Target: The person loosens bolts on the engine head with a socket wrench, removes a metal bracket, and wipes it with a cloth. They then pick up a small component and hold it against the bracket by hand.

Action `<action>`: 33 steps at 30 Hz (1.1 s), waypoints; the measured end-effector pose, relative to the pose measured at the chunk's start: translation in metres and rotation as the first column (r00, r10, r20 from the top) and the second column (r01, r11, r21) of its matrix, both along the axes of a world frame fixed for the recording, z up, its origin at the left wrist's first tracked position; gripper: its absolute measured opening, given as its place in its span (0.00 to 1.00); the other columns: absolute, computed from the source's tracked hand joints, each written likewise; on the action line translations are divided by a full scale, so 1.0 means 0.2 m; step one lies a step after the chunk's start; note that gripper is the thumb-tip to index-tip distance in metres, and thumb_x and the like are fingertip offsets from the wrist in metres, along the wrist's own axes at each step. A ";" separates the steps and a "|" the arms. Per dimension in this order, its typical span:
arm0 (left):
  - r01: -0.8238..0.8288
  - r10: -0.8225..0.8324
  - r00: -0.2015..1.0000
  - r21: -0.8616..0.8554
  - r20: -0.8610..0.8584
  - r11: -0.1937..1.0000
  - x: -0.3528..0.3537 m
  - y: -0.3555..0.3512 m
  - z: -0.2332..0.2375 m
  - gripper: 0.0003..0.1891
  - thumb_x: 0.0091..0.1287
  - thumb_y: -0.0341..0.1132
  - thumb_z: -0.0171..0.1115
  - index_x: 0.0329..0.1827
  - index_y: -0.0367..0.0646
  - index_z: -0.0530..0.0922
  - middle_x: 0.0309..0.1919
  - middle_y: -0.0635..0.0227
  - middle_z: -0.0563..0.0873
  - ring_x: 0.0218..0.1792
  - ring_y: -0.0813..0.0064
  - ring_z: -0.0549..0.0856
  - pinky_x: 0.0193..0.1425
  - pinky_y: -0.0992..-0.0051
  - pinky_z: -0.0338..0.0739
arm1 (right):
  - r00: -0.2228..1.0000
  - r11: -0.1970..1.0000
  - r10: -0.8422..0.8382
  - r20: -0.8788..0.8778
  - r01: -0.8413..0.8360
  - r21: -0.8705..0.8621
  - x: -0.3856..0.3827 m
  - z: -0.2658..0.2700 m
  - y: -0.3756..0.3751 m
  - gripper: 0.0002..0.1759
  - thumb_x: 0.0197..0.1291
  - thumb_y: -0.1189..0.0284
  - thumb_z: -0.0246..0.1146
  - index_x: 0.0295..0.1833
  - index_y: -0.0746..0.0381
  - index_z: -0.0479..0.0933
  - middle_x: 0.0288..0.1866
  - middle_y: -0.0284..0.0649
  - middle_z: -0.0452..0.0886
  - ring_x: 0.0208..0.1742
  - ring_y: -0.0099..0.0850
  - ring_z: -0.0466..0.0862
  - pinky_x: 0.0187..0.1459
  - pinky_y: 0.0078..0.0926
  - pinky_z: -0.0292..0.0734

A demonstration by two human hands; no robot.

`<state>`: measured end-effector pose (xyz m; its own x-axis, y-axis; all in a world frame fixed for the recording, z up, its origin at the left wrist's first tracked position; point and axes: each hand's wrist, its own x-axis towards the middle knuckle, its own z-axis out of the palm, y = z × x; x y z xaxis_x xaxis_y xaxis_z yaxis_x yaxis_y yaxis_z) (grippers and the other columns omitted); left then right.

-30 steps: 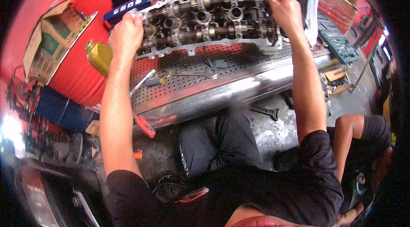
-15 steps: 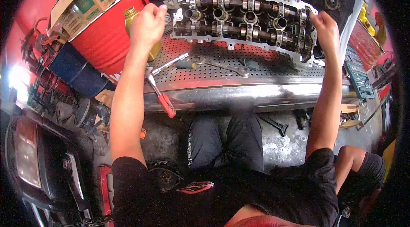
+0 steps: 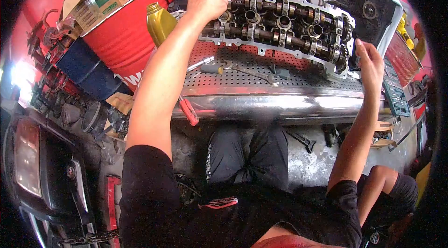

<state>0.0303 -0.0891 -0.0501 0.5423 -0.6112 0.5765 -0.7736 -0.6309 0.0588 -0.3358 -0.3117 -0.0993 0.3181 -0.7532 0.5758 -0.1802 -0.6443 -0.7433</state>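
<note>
On the perforated bench (image 3: 280, 90), far side, the cylinder head (image 3: 280, 26) lies camshafts up. Left hand (image 3: 207, 3) is curled closed on its far-left end. Right hand (image 3: 371, 63) is open, fingers spread, at its right end, possibly touching. Wrench (image 3: 249, 73) lies just nearer.

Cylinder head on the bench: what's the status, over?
Left hand gripping cylinder head at left end. Right hand open by right end. Wrench and oil bottle lie close by.
</note>
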 end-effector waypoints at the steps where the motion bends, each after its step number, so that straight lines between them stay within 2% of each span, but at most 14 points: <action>1: -0.014 0.014 1.000 0.034 0.013 0.999 0.01 -0.01 0.01 0.19 0.68 0.44 0.56 0.51 0.38 0.80 0.45 0.46 0.87 0.49 0.49 0.87 0.53 0.54 0.81 | 1.000 1.000 -0.020 0.000 0.020 0.018 0.01 -0.01 0.03 0.19 0.66 0.56 0.67 0.46 0.62 0.84 0.30 0.26 0.79 0.27 0.14 0.68 0.29 0.15 0.61; 5: 0.048 -0.062 0.997 0.220 0.054 0.974 0.05 -0.02 0.05 0.21 0.70 0.45 0.50 0.50 0.38 0.82 0.45 0.47 0.87 0.50 0.51 0.87 0.53 0.54 0.81 | 0.999 0.999 0.004 0.039 -0.006 0.046 -0.03 -0.08 0.02 0.17 0.66 0.58 0.67 0.46 0.62 0.85 0.30 0.27 0.80 0.27 0.14 0.70 0.29 0.15 0.63; 8: 0.015 -0.019 0.999 0.103 0.038 0.995 0.01 -0.03 0.05 0.23 0.73 0.48 0.46 0.52 0.37 0.79 0.45 0.44 0.86 0.50 0.46 0.86 0.55 0.50 0.79 | 0.999 0.999 0.006 0.050 -0.008 0.050 -0.04 -0.10 -0.01 0.19 0.66 0.57 0.66 0.48 0.62 0.85 0.30 0.27 0.80 0.28 0.14 0.70 0.30 0.15 0.63; 12: -0.001 -0.002 0.999 0.079 0.033 0.997 0.06 -0.08 0.01 0.24 0.72 0.50 0.50 0.51 0.35 0.78 0.43 0.41 0.86 0.49 0.45 0.85 0.55 0.51 0.79 | 0.998 0.998 -0.050 -0.033 0.052 0.032 0.01 -0.05 -0.04 0.22 0.65 0.54 0.66 0.49 0.63 0.84 0.33 0.31 0.83 0.31 0.17 0.74 0.34 0.18 0.68; 13: 0.012 -0.013 1.000 0.101 0.010 0.995 0.04 -0.07 0.03 0.24 0.71 0.49 0.53 0.54 0.34 0.78 0.46 0.42 0.86 0.51 0.48 0.86 0.56 0.53 0.79 | 0.997 0.998 -0.055 -0.055 0.056 0.017 0.04 -0.03 -0.04 0.23 0.64 0.53 0.66 0.50 0.64 0.84 0.34 0.32 0.84 0.33 0.18 0.76 0.36 0.19 0.70; 15: 0.025 -0.024 0.999 0.026 -0.041 0.999 0.05 -0.07 0.01 0.23 0.67 0.49 0.59 0.52 0.35 0.78 0.44 0.44 0.87 0.50 0.47 0.86 0.56 0.54 0.79 | 0.996 0.999 -0.041 -0.078 0.039 -0.034 0.10 -0.03 -0.13 0.25 0.64 0.53 0.66 0.50 0.65 0.83 0.37 0.39 0.86 0.38 0.24 0.81 0.43 0.24 0.74; 17: 0.035 -0.039 0.996 -0.051 -0.081 0.998 0.05 -0.06 -0.03 0.25 0.61 0.48 0.69 0.53 0.37 0.78 0.42 0.46 0.87 0.49 0.47 0.86 0.57 0.56 0.78 | 0.994 0.997 -0.067 -0.084 0.063 -0.049 0.13 -0.02 -0.13 0.25 0.63 0.53 0.66 0.50 0.65 0.84 0.38 0.40 0.87 0.38 0.26 0.81 0.44 0.25 0.75; 20: 0.092 -0.094 0.995 -0.082 -0.016 0.992 0.04 -0.04 -0.07 0.26 0.60 0.45 0.69 0.56 0.37 0.77 0.43 0.45 0.87 0.49 0.48 0.86 0.56 0.57 0.79 | 0.996 0.996 -0.069 -0.060 0.066 -0.058 0.16 -0.04 -0.14 0.25 0.63 0.53 0.66 0.50 0.64 0.84 0.38 0.40 0.87 0.38 0.26 0.81 0.44 0.25 0.75; 21: 0.063 -0.062 0.998 -0.084 0.015 0.994 0.07 -0.06 -0.08 0.24 0.59 0.39 0.68 0.57 0.38 0.76 0.43 0.45 0.87 0.49 0.47 0.86 0.56 0.56 0.79 | 0.997 0.996 -0.066 -0.038 0.063 -0.057 0.16 -0.05 -0.13 0.24 0.63 0.53 0.66 0.50 0.65 0.84 0.38 0.40 0.87 0.38 0.26 0.81 0.44 0.25 0.75; 24: 0.000 0.003 0.998 -0.045 0.061 0.999 -0.02 -0.06 -0.06 0.23 0.58 0.35 0.67 0.56 0.39 0.77 0.42 0.45 0.87 0.48 0.47 0.86 0.56 0.55 0.79 | 0.999 0.999 -0.043 -0.012 0.043 -0.005 0.12 -0.08 -0.12 0.24 0.64 0.54 0.66 0.51 0.65 0.84 0.36 0.37 0.85 0.35 0.22 0.78 0.39 0.22 0.73; 25: -0.003 0.008 0.996 -0.052 0.089 0.999 -0.02 -0.06 -0.07 0.22 0.58 0.35 0.67 0.56 0.40 0.77 0.41 0.46 0.87 0.48 0.47 0.86 0.55 0.55 0.79 | 0.999 0.999 -0.040 0.001 0.040 0.000 0.10 -0.09 -0.13 0.23 0.64 0.55 0.66 0.51 0.65 0.84 0.35 0.36 0.85 0.35 0.22 0.77 0.38 0.22 0.72; 28: 0.049 -0.038 0.994 -0.104 0.105 0.993 -0.02 -0.06 -0.09 0.17 0.57 0.30 0.61 0.49 0.33 0.76 0.39 0.42 0.87 0.45 0.44 0.87 0.52 0.52 0.80 | 0.997 0.997 -0.070 0.024 0.069 0.039 0.05 -0.13 -0.11 0.23 0.65 0.55 0.66 0.51 0.65 0.83 0.36 0.34 0.84 0.35 0.20 0.77 0.38 0.21 0.72; 30: 0.054 -0.047 0.997 -0.107 0.066 0.993 -0.02 -0.05 -0.06 0.16 0.57 0.31 0.60 0.48 0.36 0.79 0.40 0.42 0.87 0.45 0.44 0.87 0.53 0.53 0.80 | 0.996 0.997 -0.064 0.062 0.061 0.046 0.03 -0.15 -0.09 0.22 0.65 0.55 0.66 0.51 0.65 0.83 0.36 0.34 0.84 0.35 0.20 0.77 0.39 0.21 0.72; 33: 0.030 -0.026 0.999 -0.188 0.019 0.982 -0.01 -0.04 0.01 0.18 0.58 0.35 0.64 0.51 0.41 0.82 0.43 0.45 0.87 0.48 0.48 0.87 0.56 0.56 0.79 | 0.993 0.995 0.037 0.116 -0.047 0.089 0.00 -0.23 -0.11 0.20 0.66 0.58 0.67 0.51 0.65 0.83 0.37 0.32 0.84 0.37 0.19 0.78 0.40 0.19 0.73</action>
